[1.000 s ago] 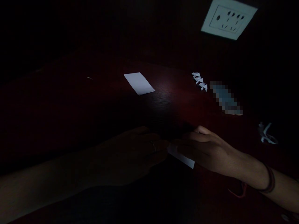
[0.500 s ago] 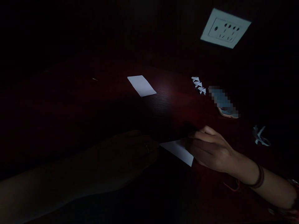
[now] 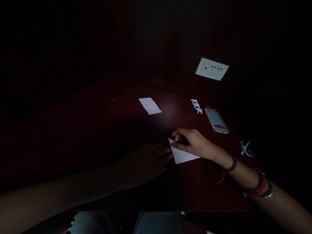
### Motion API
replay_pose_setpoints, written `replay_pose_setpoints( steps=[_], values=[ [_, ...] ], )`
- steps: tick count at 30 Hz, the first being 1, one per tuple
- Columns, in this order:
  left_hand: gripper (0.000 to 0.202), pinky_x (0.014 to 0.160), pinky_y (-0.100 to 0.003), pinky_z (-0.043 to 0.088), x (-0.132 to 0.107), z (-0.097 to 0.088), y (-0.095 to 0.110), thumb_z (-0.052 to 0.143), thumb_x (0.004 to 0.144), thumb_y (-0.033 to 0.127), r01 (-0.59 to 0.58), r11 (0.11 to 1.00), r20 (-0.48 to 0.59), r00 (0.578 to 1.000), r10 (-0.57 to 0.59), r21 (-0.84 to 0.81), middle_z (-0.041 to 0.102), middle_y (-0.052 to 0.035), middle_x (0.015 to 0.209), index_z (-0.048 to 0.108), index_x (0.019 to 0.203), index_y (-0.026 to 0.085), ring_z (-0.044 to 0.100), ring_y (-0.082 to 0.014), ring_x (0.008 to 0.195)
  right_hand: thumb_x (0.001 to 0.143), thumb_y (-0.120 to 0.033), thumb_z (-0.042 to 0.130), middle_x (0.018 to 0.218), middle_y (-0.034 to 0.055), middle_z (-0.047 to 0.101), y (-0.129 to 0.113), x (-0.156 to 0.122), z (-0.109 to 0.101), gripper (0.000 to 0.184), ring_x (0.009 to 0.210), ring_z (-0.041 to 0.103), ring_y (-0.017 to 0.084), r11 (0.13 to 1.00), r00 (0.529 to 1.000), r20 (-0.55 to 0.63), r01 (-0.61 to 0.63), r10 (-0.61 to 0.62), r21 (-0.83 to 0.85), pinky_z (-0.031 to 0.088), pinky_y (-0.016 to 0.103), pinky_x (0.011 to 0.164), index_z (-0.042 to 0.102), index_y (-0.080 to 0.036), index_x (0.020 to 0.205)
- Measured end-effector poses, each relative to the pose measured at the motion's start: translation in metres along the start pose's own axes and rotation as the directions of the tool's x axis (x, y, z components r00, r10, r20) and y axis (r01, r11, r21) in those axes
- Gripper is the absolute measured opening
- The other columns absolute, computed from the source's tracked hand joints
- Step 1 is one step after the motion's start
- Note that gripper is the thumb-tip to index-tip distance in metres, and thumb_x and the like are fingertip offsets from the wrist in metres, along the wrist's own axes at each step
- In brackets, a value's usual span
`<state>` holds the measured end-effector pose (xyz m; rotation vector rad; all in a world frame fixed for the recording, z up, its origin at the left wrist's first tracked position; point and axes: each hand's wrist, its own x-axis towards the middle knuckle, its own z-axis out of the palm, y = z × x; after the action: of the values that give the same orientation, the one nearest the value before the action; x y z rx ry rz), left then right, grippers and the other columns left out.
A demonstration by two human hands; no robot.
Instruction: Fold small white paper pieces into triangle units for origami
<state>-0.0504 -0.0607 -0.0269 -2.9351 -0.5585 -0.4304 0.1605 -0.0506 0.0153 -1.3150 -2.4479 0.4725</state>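
Note:
A white piece of paper (image 3: 183, 157), triangular in its visible part, lies on the dark red table. Over its upper edge is my right hand (image 3: 197, 143), the thumb along the paper and the other fingers curled in at the far side. Part of the paper is hidden beneath this hand. In deep shadow, my left hand (image 3: 148, 162) rests palm down with fingers apart, their tips close by the paper's left edge. A ring shows on one of its fingers.
Farther back lies a white paper rectangle (image 3: 150, 106). To its right are several small folded paper pieces (image 3: 196, 106) and a phone (image 3: 216, 121). Paper scraps or strips (image 3: 246, 148) lie at the right. A white socket plate (image 3: 212, 69) is on the wall behind.
The paper has turned and now shows a triangular shape. My right hand's fingers have shifted to its upper left corner. The view has moved, bringing the table's front edge into sight.

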Motion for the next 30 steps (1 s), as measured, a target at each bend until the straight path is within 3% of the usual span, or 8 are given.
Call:
replay_pose_setpoints(
  steps=[5, 10, 16, 27, 30],
  values=[
    [0.029, 0.081, -0.034, 0.035, 0.005, -0.004, -0.008, 0.032, 0.089, 0.029, 0.059, 0.997, 0.001, 0.998, -0.059, -0.054, 0.049, -0.0035, 0.114, 0.045, 0.114, 0.021, 0.047, -0.0190, 0.097, 0.065, -0.014, 0.057, 0.073, 0.0012, 0.061, 0.003, 0.024, 0.001, 0.027, 0.063, 0.055, 0.010, 0.992, 0.991, 0.045, -0.128, 0.129, -0.020, 0.038, 0.021, 0.058, 0.053, -0.014, 0.092],
    [0.034, 0.083, -0.035, 0.034, 0.017, -0.001, -0.016, 0.035, 0.088, 0.036, 0.107, 0.988, 0.009, 0.994, -0.106, -0.115, 0.043, -0.0020, 0.121, 0.040, 0.119, 0.024, 0.042, -0.0201, 0.103, 0.060, -0.008, 0.056, 0.071, 0.0012, 0.061, 0.008, 0.032, 0.000, 0.029, 0.061, 0.056, 0.010, 0.966, 0.964, 0.084, -0.256, 0.253, 0.024, 0.039, 0.019, 0.056, 0.054, -0.013, 0.088],
    [0.030, 0.080, -0.036, 0.035, 0.027, 0.005, -0.019, 0.037, 0.087, 0.037, 0.079, 0.991, 0.026, 0.997, -0.077, -0.109, 0.046, -0.0024, 0.117, 0.046, 0.112, 0.024, 0.042, -0.0213, 0.102, 0.062, -0.012, 0.056, 0.054, -0.0032, 0.057, 0.007, 0.042, -0.008, 0.032, 0.047, 0.051, 0.008, 0.936, 0.932, 0.120, -0.349, 0.343, 0.033, 0.036, 0.018, 0.046, 0.051, -0.014, 0.093],
    [0.029, 0.080, -0.037, 0.037, 0.033, 0.001, -0.022, 0.040, 0.085, 0.036, -0.010, 0.999, 0.041, 0.999, 0.012, -0.041, 0.044, -0.0083, 0.117, 0.049, 0.106, 0.018, 0.042, -0.0229, 0.103, 0.059, -0.007, 0.053, 0.056, -0.0001, 0.059, 0.013, 0.058, -0.002, 0.040, 0.045, 0.053, 0.009, 0.849, 0.845, 0.160, -0.525, 0.510, 0.066, 0.039, 0.017, 0.040, 0.047, -0.012, 0.098],
    [0.028, 0.080, -0.036, 0.038, 0.036, 0.000, -0.022, 0.040, 0.085, 0.036, -0.030, 0.999, 0.057, 0.998, 0.032, -0.036, 0.044, -0.0089, 0.117, 0.049, 0.104, 0.018, 0.042, -0.0226, 0.103, 0.057, -0.007, 0.054, 0.054, 0.0002, 0.058, 0.012, 0.060, -0.004, 0.032, 0.045, 0.053, 0.009, 0.839, 0.832, 0.172, -0.542, 0.527, 0.049, 0.038, 0.017, 0.039, 0.053, -0.012, 0.089]
  ],
)
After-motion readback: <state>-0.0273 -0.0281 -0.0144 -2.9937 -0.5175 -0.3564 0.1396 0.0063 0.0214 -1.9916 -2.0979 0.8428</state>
